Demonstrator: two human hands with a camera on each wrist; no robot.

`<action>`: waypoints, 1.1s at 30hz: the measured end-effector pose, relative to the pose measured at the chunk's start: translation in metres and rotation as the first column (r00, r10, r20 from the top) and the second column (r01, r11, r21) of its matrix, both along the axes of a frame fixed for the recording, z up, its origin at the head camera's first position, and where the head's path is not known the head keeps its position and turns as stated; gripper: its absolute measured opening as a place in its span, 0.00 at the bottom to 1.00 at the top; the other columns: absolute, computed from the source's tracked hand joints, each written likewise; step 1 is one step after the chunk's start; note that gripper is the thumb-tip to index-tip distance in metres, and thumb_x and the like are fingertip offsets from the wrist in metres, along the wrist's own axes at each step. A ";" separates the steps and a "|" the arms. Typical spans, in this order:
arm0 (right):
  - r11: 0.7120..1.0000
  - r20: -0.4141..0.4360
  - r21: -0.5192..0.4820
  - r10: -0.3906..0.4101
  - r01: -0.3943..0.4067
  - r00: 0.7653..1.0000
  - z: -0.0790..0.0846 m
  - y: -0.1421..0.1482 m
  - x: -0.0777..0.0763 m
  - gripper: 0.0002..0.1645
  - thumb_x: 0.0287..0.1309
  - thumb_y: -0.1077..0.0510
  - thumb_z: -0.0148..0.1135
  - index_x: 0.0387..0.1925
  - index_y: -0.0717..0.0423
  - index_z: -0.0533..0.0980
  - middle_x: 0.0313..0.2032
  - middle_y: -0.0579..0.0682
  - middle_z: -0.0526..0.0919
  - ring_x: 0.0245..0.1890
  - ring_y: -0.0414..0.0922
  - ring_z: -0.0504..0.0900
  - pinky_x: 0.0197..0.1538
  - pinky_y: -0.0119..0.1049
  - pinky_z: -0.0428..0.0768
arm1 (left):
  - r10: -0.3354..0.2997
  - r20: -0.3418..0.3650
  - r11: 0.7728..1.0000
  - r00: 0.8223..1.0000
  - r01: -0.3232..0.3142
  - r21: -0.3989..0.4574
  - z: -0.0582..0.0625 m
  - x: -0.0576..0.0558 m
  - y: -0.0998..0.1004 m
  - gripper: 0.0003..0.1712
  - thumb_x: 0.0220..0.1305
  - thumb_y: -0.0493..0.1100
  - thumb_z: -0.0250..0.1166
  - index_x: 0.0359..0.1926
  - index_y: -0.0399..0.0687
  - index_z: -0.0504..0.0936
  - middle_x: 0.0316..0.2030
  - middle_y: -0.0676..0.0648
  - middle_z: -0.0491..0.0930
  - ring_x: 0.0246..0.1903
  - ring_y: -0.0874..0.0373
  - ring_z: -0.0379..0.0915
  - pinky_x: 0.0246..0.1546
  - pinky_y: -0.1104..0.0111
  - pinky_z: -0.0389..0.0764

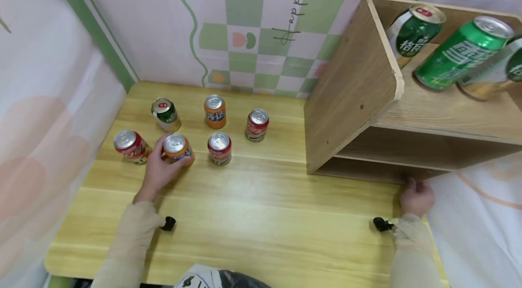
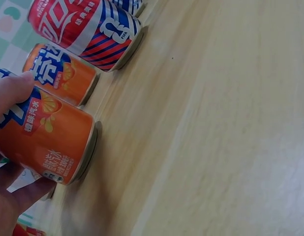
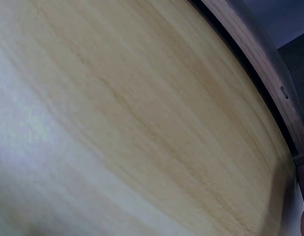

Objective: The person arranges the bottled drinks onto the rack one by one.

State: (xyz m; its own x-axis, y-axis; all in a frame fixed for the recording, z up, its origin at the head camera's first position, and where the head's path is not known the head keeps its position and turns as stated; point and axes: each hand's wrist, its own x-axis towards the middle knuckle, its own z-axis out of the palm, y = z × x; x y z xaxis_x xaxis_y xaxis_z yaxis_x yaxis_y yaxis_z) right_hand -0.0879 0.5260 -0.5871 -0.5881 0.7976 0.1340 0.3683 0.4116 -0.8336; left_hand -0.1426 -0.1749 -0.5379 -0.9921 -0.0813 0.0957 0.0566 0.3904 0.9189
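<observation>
My left hand grips an orange soda can, thumb on one side and fingers on the other. Its base is at the tabletop or barely above it; I cannot tell which. Around it stand a red cola can to the left, a green-and-white beer can behind, another orange can, and two more red cola cans, one near and one farther right. My right hand holds the lower front corner of the wooden shelf; some of its fingers are hidden.
Green beer cans, one bright green and one darker, stand on the shelf's upper level, with a third at the frame edge. Lower compartments face me. A patterned cloth hangs behind the wooden table.
</observation>
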 end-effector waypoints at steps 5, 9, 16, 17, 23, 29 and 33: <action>1.000 0.000 0.003 0.000 0.000 1.000 -0.001 0.001 0.000 0.24 0.73 0.52 0.54 0.57 0.69 0.78 0.24 0.17 0.65 0.31 0.22 0.66 0.47 0.24 0.70 | 0.002 0.003 1.000 1.000 -0.002 0.002 0.001 0.001 0.000 0.52 0.54 0.39 0.80 0.76 0.44 0.61 0.68 0.36 0.69 0.66 0.39 0.66 0.64 0.44 0.71; 1.000 -0.007 -0.022 -0.002 0.002 1.000 -0.001 0.001 -0.001 0.25 0.72 0.52 0.55 0.57 0.70 0.77 0.26 0.19 0.67 0.33 0.23 0.68 0.49 0.23 0.71 | -0.003 0.017 1.000 1.000 0.003 0.016 0.002 0.003 0.000 0.53 0.54 0.39 0.80 0.76 0.47 0.61 0.68 0.36 0.68 0.66 0.39 0.65 0.64 0.44 0.71; 1.000 -0.013 0.022 -0.014 0.014 1.000 -0.005 0.004 -0.001 0.23 0.71 0.53 0.56 0.52 0.71 0.78 0.25 0.20 0.70 0.30 0.22 0.65 0.45 0.23 0.68 | -0.003 -0.012 1.000 1.000 0.003 0.010 0.019 0.010 -0.002 0.51 0.55 0.39 0.80 0.75 0.45 0.63 0.67 0.37 0.69 0.65 0.42 0.66 0.63 0.43 0.71; 1.000 -0.012 0.026 -0.012 0.012 1.000 -0.006 0.005 -0.001 0.23 0.71 0.53 0.56 0.52 0.71 0.78 0.23 0.18 0.66 0.30 0.22 0.64 0.44 0.23 0.67 | -0.006 -0.023 1.000 1.000 0.006 0.003 0.022 0.010 -0.002 0.50 0.55 0.39 0.80 0.75 0.45 0.63 0.67 0.38 0.69 0.65 0.42 0.66 0.63 0.43 0.71; 0.999 0.003 0.044 -0.002 0.002 1.000 -0.001 0.005 -0.001 0.23 0.71 0.53 0.55 0.52 0.71 0.78 0.27 0.23 0.71 0.31 0.24 0.64 0.46 0.25 0.70 | -0.033 -0.053 0.999 0.998 0.031 -0.040 0.042 0.011 0.002 0.52 0.54 0.39 0.80 0.76 0.52 0.63 0.68 0.42 0.69 0.64 0.44 0.67 0.60 0.45 0.74; 0.998 0.021 0.064 -0.006 0.005 1.000 0.001 0.002 0.000 0.23 0.72 0.53 0.54 0.53 0.71 0.79 0.38 0.49 0.83 0.34 0.24 0.65 0.50 0.26 0.72 | -0.065 -0.081 0.997 0.995 0.061 -0.054 0.066 0.013 0.011 0.51 0.53 0.40 0.81 0.75 0.53 0.64 0.66 0.42 0.72 0.62 0.44 0.69 0.57 0.46 0.76; 0.998 -0.003 0.055 -0.001 0.002 1.000 -0.001 0.003 0.000 0.23 0.72 0.53 0.55 0.53 0.71 0.79 0.26 0.23 0.74 0.33 0.22 0.64 0.48 0.23 0.69 | -0.087 -0.086 0.994 0.993 0.080 -0.079 0.088 0.012 0.018 0.50 0.54 0.41 0.80 0.75 0.54 0.65 0.64 0.42 0.73 0.61 0.46 0.71 0.55 0.54 0.78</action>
State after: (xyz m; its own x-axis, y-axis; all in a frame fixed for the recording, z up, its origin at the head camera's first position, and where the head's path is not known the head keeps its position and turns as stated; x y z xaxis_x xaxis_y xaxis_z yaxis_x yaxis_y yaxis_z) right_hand -0.0879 0.5291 -0.5882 -0.5865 0.7898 0.1794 0.3669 0.4566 -0.8105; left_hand -0.1308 -0.1570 -0.4501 -0.9824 0.0119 0.1863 0.1717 0.4490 0.8769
